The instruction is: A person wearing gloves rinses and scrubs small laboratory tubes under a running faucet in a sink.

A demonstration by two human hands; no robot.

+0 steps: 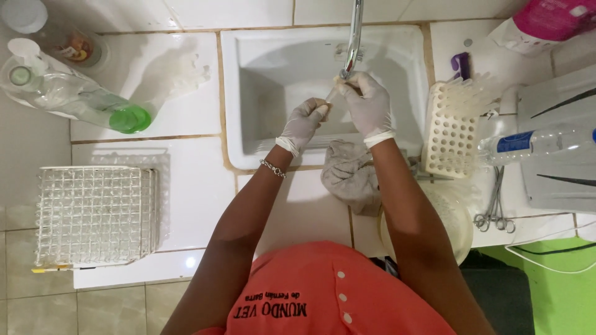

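Presently, both gloved hands work over the white rectangular ceramic sink (248, 93), directly beneath the chrome tap spout (354, 37). The left hand (302, 124), in a pale thin glove, has its fingers curled narrowly around a small tan object, possibly a sponge or stopper (322, 109); its exact nature cannot be told. The right hand (368, 102), likewise gloved, pinches a slim clear test tube (339, 84) between thumb and fingertips, its end near the spout.

Assessment of handling: the tube appears light, rigid and brittle, and with wet gloves it is likely slippery. A hold along the mid-length with several fingertips seems safer than a pinch at the mouth. The tan piece looks soft and compressible, so it tolerates a firmer squeeze.

Surroundings noted: a grey crumpled cloth (351, 177) hangs over the sink's front edge. A cream perforated plastic tube rack (450, 133) stands just right of the sink, metal forceps (495, 205) beyond it. A wire grid rack (93, 214) rests on the left counter, near a clear bottle with a green cap (81, 99).
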